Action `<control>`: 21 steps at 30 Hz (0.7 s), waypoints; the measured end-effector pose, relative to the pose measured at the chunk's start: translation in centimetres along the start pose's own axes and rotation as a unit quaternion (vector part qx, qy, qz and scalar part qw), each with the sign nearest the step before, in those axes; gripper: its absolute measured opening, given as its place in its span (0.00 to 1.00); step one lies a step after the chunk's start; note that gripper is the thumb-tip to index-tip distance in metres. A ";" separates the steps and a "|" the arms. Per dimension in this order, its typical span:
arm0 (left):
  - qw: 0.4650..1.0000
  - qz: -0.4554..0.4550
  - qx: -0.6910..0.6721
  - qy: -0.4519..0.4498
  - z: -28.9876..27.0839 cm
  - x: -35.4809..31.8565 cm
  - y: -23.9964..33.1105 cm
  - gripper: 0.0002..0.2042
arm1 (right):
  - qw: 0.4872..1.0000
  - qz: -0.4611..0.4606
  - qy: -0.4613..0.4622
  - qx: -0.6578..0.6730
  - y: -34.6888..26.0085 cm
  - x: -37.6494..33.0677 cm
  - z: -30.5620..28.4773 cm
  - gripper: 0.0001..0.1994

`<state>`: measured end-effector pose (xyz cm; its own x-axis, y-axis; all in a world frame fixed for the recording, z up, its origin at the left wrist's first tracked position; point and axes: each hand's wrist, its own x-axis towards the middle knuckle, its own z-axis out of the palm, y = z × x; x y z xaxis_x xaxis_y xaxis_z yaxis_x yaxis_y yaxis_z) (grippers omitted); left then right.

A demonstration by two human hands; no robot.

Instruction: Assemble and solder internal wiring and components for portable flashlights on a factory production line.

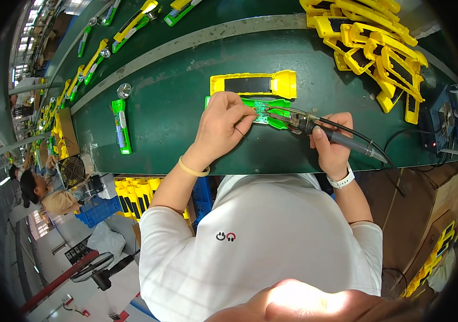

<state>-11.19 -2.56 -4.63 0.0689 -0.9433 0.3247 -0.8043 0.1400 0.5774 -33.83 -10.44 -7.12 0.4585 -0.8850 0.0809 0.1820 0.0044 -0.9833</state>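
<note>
My right hand (333,145) is wrapped round the grey handle of a soldering iron (341,140), which has a thin feed tube clamped along it. The iron's tip points left, over a small green circuit board (261,111). That board lies in a bright green plastic housing half (278,122) on the bench. From the left, my left hand (219,126) pinches at the board's edge, thumb and forefinger together; what they hold is too small to make out. Just beyond lies a yellow housing half (282,85) with a dark panel, touched by neither hand.
A green unit with a round reflector (120,126) lies to the left. Yellow housings (379,48) are piled at the far right, near a blue soldering station (436,129). Beyond a metal rail (186,42) sit more yellow-green units. A cable loops off the bench's right front.
</note>
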 end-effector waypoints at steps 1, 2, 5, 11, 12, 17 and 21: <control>1.000 -0.001 0.000 0.000 0.0 0.0 0.0 0.06 | 1.000 -0.009 -0.009 -0.009 0.0 0.0 0.0 0.13; 1.000 -0.010 0.004 -0.003 0.0 0.0 0.0 0.06 | 1.000 -0.008 -0.010 -0.009 0.1 0.0 0.0 0.13; 1.000 -0.019 0.013 -0.005 -0.2 0.1 -0.1 0.06 | 0.999 -0.018 -0.011 -0.041 0.2 0.0 0.1 0.14; 1.000 -0.012 0.015 -0.011 -0.2 0.0 -0.2 0.06 | 0.998 -0.004 -0.031 -0.055 0.3 0.1 0.1 0.14; 1.000 -0.013 0.011 -0.011 -0.2 0.0 -0.2 0.06 | 0.998 0.009 -0.028 -0.050 0.2 0.1 0.2 0.14; 1.000 -0.016 0.009 -0.015 -0.3 0.0 -0.2 0.06 | 0.999 0.036 -0.023 -0.021 0.1 0.2 0.2 0.13; 0.999 -0.020 0.015 -0.021 -0.3 0.0 -0.1 0.06 | 0.999 0.035 -0.013 0.036 -0.1 0.1 -0.1 0.13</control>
<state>-10.96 -2.45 -4.46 0.0764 -0.9600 0.2694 -0.8189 0.0937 0.5663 -33.90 -10.61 -7.02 0.4944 -0.8691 0.0166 0.2102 0.1010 -0.9724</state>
